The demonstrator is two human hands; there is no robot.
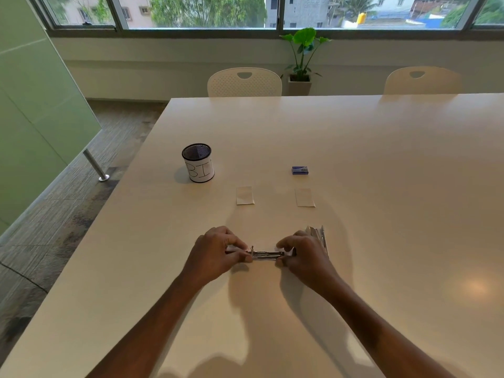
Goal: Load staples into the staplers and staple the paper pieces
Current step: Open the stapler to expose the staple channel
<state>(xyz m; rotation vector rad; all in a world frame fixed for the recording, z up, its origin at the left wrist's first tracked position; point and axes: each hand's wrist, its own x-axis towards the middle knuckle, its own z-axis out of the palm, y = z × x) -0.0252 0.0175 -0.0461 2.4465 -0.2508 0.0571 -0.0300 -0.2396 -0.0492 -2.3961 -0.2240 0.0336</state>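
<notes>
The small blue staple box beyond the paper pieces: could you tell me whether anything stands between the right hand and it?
Only one white paper piece lies flat on the table between the right hand and the small blue staple box; nothing upright blocks the reach. Both hands currently hold the silver metal stapler.

Both bare forearms reach toward twelve o'clock. The left hand [218, 248] and right hand [302, 253] face each other — fingers curled, pinching.

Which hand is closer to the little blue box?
The right hand. The blue box lies farther up the table, almost straight beyond it; the left hand sits well off to the box's left, gripping the stapler.
</notes>
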